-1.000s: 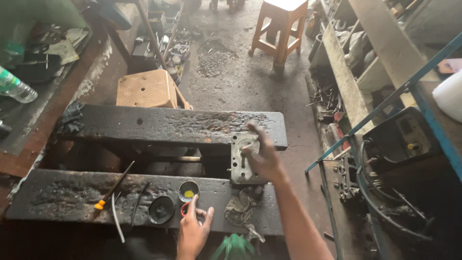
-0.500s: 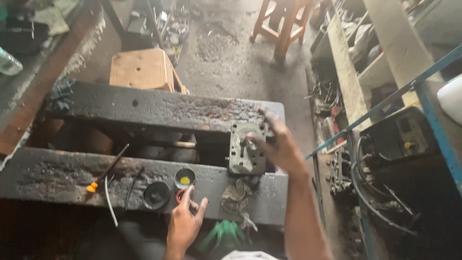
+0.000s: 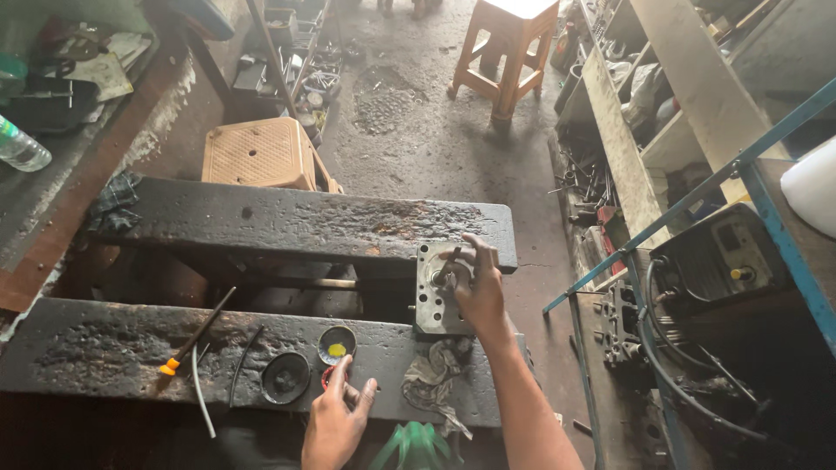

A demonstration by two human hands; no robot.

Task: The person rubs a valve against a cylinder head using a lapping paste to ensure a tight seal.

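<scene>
Down at the far left, around nine o'clock, a plastic bottle (image 3: 19, 146) lies on a brown ledge, and a dark rag (image 3: 113, 198) sits at the end of the rear wooden beam (image 3: 287, 222). On the nearer, grimy front beam (image 3: 113, 348), at about eight o'clock, lies a screwdriver (image 3: 196, 335) with an orange handle, its shaft pointing toward one o'clock; just beside it a thin pale wire (image 3: 202, 402) trails off the beam's near edge. Farther right sit a round black cap (image 3: 286, 378) and a small open tin (image 3: 336, 345) with a yellow blob inside.

At six o'clock the left hand (image 3: 335, 419) rests on the front beam, fingers spread loosely apart, fingertips just beside the tin and touching a small red ring (image 3: 326, 378); it clasps nothing. To its right a crumpled grey cloth (image 3: 431, 379) lies on the beam.

Right of centre, the metal block (image 3: 440, 292), a grey casting with bolt holes, bridges the gap between the two beams. The right hand (image 3: 479, 292) lies on it, fingers curled against its face around a short dark rod (image 3: 448, 265) standing in its bore.

Beyond, at twelve o'clock, stand a tan plastic stool (image 3: 261, 155) and a wooden stool (image 3: 505, 48). At three o'clock, black hoses (image 3: 688, 383) hang beneath a blue frame (image 3: 697, 187).
</scene>
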